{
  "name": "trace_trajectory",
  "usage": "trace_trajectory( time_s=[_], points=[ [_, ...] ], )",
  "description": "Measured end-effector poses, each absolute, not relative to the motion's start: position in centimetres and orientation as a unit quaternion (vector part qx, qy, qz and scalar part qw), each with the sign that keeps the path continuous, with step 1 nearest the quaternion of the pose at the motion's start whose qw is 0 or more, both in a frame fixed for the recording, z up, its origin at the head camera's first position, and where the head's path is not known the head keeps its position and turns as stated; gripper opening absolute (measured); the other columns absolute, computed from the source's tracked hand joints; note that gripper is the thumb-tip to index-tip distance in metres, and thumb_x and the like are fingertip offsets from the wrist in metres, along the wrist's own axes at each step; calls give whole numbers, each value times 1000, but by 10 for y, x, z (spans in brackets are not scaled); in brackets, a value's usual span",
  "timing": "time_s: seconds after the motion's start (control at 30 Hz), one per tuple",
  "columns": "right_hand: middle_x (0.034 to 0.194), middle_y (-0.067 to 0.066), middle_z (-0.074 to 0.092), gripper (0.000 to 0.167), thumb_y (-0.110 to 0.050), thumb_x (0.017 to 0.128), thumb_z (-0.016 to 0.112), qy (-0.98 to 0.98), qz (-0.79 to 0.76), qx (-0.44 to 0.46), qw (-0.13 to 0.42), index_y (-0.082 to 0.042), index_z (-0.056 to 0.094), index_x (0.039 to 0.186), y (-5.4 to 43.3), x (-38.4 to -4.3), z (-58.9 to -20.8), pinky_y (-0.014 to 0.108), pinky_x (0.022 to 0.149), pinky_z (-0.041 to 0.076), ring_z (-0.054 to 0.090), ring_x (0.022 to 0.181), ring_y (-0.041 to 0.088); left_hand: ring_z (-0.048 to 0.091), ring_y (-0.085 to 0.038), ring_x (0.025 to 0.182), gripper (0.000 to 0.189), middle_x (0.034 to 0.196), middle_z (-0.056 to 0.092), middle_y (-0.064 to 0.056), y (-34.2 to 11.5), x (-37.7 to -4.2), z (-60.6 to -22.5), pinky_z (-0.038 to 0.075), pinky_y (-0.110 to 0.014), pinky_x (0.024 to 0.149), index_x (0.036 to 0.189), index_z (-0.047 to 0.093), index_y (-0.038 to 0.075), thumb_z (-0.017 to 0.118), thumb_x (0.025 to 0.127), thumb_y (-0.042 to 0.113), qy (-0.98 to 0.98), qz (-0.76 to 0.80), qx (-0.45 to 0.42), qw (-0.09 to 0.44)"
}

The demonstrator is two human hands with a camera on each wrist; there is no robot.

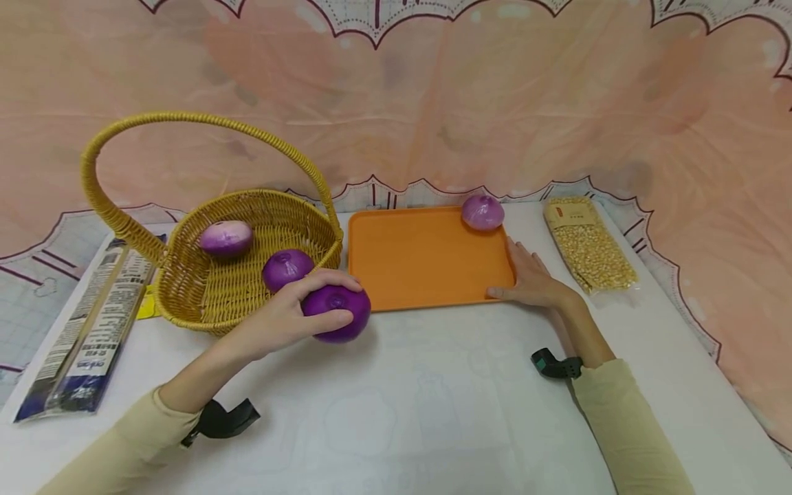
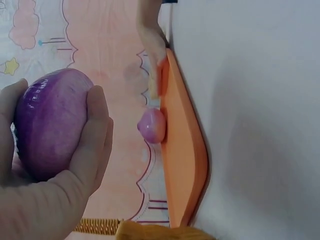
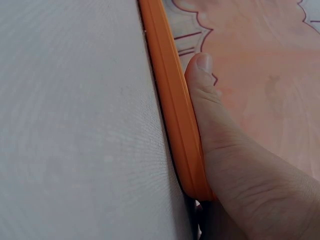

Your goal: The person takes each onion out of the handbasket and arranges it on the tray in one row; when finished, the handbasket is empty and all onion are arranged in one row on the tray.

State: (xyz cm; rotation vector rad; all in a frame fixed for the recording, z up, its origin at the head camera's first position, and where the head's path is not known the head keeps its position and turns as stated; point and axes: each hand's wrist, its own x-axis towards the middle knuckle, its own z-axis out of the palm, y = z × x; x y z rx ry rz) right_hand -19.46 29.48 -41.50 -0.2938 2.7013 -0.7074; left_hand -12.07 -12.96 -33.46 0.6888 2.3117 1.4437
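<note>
My left hand [image 1: 303,309] grips a purple onion [image 1: 346,323], thumb on one side and fingers on the other, raised off the table between the basket and the tray. In the left wrist view the same onion [image 2: 52,122] shows its paler side. My right hand [image 1: 532,278] rests against the right edge of an orange tray [image 1: 421,261], fingers extended, its thumb [image 3: 202,85] over the rim near the front corner. Another onion [image 1: 482,212] lies on the tray's far right corner. Two more onions, one paler [image 1: 226,238] and one darker [image 1: 287,268], lie in the yellow wicker basket [image 1: 247,206].
The basket's tall handle [image 1: 204,118] arches up at the left. Long printed packets [image 1: 99,330] lie left of the basket, beside a yellow piece [image 1: 147,303]. A bag of yellow kernels [image 1: 590,244] lies right of the tray. A patterned cloth [image 1: 396,103] hangs behind the white table.
</note>
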Motion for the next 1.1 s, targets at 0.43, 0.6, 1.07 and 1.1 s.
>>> trace_trajectory(
  time_s=[0.43, 0.6, 1.07, 1.1],
  points=[
    [162, 23, -5, 117, -58, 83, 64, 950, -242, -106, 166, -2, -11, 153, 297, -196, -416, 56, 120, -10, -8, 150, 40, 54, -32, 116, 45, 133, 53, -5, -115, -123, -338, 55, -39, 86, 123, 56, 29, 77, 83, 26, 810, 502, 253, 166],
    [162, 23, -5, 116, -58, 84, 64, 950, -244, -107, 164, -2, -10, 153, 298, -196, -417, 56, 120, -10, -8, 150, 39, 55, -31, 116, 45, 134, 52, -2, -108, -127, -339, 55, -40, 88, 123, 56, 31, 77, 83, 30, 820, 499, 231, 157],
    [163, 21, -5, 116, -59, 84, 63, 949, -245, -105, 166, -4, -10, 154, 297, -197, -418, 56, 120, -10, -8, 151, 38, 57, -24, 114, 45, 128, 55, 2, -74, -147, -337, 52, -43, 94, 122, 58, 29, 78, 82, 30, 820, 525, 208, 87],
    [163, 21, -5, 116, -59, 84, 63, 949, -245, -104, 166, -3, -10, 154, 296, -196, -418, 56, 120, -10, -8, 151, 38, 57, -25, 114, 46, 128, 55, 2, -72, -149, -336, 53, -43, 94, 122, 58, 29, 78, 82, 30, 818, 529, 206, 90]
  ],
)
